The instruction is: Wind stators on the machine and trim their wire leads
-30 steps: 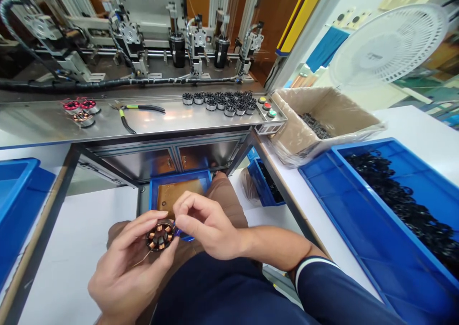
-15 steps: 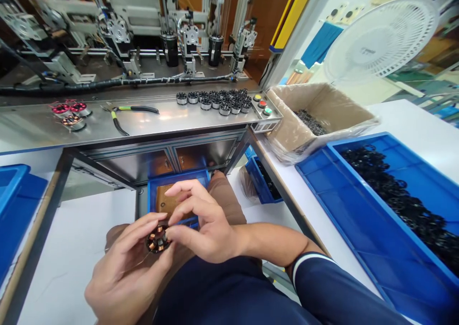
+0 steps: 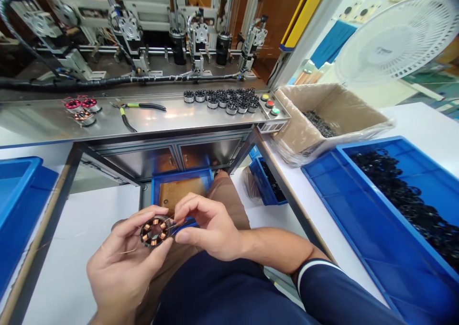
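My left hand [image 3: 122, 263] is closed around the rim of a motor stator [image 3: 156, 230], a black ring with copper coils on its inner teeth. The stator's open face is turned up toward me. Thin copper wire [image 3: 172, 222] stands out from its right side and runs to the fingertips of my right hand [image 3: 211, 227]. Those fingers are curled, with the thumb a little below the index finger. Another loose wire end [image 3: 129, 252] shows by my left palm.
Cutting pliers [image 3: 141, 106] and several wound stators [image 3: 83, 109] lie on the metal ledge [image 3: 150, 124]. Bare stators [image 3: 231, 106] stand by the push buttons [image 3: 269, 104]. Right are a lined carton [image 3: 344, 105] and a blue bin [image 3: 344, 186] of black parts. Behind stands a winding machine [image 3: 201, 33].
The stator has tilted to show its face more fully. My right fingers have drawn back from inside the ring to its right edge, at the wire. The camera view has shifted slightly.
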Tool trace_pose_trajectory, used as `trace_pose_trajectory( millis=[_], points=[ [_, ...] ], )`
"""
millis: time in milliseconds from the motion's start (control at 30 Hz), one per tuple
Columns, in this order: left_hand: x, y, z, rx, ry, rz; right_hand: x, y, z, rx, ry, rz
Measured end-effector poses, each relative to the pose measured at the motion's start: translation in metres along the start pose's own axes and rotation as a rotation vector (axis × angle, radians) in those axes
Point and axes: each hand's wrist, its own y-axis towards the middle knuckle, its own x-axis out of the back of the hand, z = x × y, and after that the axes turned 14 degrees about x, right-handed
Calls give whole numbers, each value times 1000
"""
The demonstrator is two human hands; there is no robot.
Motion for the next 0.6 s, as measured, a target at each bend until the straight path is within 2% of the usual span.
trace_pose_trajectory(
  millis=[133, 267, 333, 467, 600],
  points=[
    [-1, -3, -2, -11, 15, -8, -2, 3, 7, 98, -90, -5],
    [1, -4, -2, -30, 29, -12, -4, 4, 9, 80, -120, -21],
    [2, -3, -1, -56, 45, 5, -3, 5, 8, 91, -108, -2],
    [4, -2, 1, -141, 76, 66, -3, 7, 9, 203, -174, 21],
    [1, -5, 0, -146, 95, 26, -6, 8, 12, 244, -255, -24]
  ],
)
